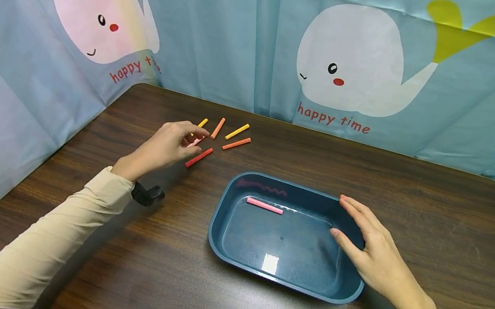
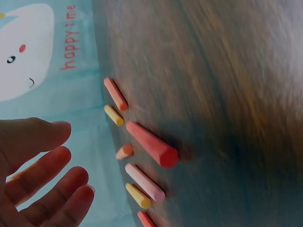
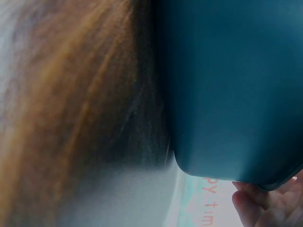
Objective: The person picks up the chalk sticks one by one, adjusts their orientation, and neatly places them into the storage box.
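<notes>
The left hand (image 1: 170, 144) was found above the far left part of the table (image 1: 165, 264), thumb and fingers apart and nothing held, close over a loose pink stick (image 2: 144, 182) lying on the wood. The right hand (image 1: 376, 252) rested at the right end of the blue tray (image 1: 236, 237), fingers straight along the rim, thumb spread over the inside. A second pink stick (image 1: 265, 206) lay in the tray, toward the far left of its floor. The step in hand was judged to be picking up sticks for the tray, at an early stage; the next move appeared to call for narrowing the left thumb and fingers on the loose pink stick without disturbing the neighbouring red stick (image 1: 199, 158), orange sticks (image 1: 237, 143) and yellow sticks (image 1: 237, 131). The group lay near the table's far edge, where the cloth backdrop (image 1: 217, 34) limited reach beyond. Open wood ran between group and tray, though the tray's raised left rim needed clearing
</notes>
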`<state>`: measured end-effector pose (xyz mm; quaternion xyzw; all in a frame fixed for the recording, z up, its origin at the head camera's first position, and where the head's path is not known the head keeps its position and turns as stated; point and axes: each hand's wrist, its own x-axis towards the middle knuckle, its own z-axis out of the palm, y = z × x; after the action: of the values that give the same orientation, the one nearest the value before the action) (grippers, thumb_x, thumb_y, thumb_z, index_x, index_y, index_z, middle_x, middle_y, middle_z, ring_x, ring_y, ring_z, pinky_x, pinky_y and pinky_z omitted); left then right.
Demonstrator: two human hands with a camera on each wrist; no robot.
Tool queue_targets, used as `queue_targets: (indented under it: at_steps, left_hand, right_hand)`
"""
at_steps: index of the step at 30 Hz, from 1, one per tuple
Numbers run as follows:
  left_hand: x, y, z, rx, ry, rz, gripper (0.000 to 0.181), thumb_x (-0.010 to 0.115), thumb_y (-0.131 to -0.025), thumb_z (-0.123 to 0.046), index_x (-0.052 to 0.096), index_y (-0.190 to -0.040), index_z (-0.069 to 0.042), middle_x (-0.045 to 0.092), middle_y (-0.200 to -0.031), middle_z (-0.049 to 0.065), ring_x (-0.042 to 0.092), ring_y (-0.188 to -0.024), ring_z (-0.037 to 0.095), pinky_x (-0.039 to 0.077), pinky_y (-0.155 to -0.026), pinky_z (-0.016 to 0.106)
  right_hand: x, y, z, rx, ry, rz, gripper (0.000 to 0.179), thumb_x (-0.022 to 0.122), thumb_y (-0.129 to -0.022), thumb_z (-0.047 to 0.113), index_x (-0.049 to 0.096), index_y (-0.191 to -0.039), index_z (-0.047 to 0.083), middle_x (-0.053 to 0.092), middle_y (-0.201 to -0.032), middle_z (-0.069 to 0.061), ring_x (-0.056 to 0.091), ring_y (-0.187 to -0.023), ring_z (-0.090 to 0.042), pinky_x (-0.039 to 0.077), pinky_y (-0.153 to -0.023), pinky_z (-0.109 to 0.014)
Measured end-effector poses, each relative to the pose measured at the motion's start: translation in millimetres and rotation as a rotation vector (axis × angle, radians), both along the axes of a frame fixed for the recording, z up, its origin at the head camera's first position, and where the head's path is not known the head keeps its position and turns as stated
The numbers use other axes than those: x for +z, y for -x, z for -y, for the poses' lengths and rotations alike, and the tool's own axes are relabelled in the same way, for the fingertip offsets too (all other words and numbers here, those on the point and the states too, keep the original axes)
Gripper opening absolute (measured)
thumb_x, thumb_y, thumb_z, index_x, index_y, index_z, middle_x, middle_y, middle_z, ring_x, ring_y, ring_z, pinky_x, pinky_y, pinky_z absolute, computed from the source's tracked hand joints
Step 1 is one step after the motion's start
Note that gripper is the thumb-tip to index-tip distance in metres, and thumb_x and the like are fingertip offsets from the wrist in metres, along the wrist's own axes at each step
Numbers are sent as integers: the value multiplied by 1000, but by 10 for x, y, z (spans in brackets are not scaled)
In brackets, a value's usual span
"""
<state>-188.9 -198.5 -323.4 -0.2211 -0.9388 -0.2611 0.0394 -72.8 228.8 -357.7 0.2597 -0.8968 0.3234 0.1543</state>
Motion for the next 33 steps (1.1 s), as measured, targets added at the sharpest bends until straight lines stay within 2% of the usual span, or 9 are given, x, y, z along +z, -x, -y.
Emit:
queue_targets:
  at_steps: [6, 11, 16, 24, 33]
  left_hand:
    - [-32, 101, 49, 28, 50, 9, 38, 70, -89, -2, 63, -126, 3, 66, -116, 24, 65, -95, 34, 54, -83, 47]
    - [-70, 195, 72, 61, 93, 53, 41, 70, -89, -4, 61, -129, 4, 65, -120, 24, 64, -99, 35, 52, -87, 49]
    - [-106, 280, 78, 107, 130, 111, 42, 70, -90, -6, 61, -130, 2, 66, -118, 23, 63, -96, 32, 52, -84, 47]
    - [-176, 392, 74, 157, 146, 177, 42, 71, -90, -9, 61, -130, 2, 68, -116, 23, 65, -84, 25, 53, -72, 36]
    - [-239, 493, 82, 166, 152, 221, 41, 70, -91, -9, 62, -130, 2, 67, -121, 22, 63, -91, 27, 52, -79, 39]
  right_hand:
    - [2, 0, -3, -6, 0, 3, 67, 76, -84, 6, 49, -145, 6, 53, -144, -12, 42, -134, 1, 21, -107, -1]
    - [-3, 1, -5, -9, 2, 5, 67, 76, -84, 6, 49, -146, 7, 54, -143, -12, 42, -134, 1, 22, -107, -1]
    - [-7, 4, -1, -9, 2, 9, 67, 76, -84, 5, 48, -146, 8, 54, -143, -11, 43, -133, 0, 22, -106, 0]
    - [-22, 11, -9, -9, -2, 9, 69, 75, -83, 2, 48, -146, 8, 54, -142, -13, 39, -134, 7, 22, -107, -1]
    - [-26, 25, -6, -6, 8, 10, 69, 76, -83, 1, 48, -146, 8, 54, -141, -14, 40, -134, 6, 23, -107, -1]
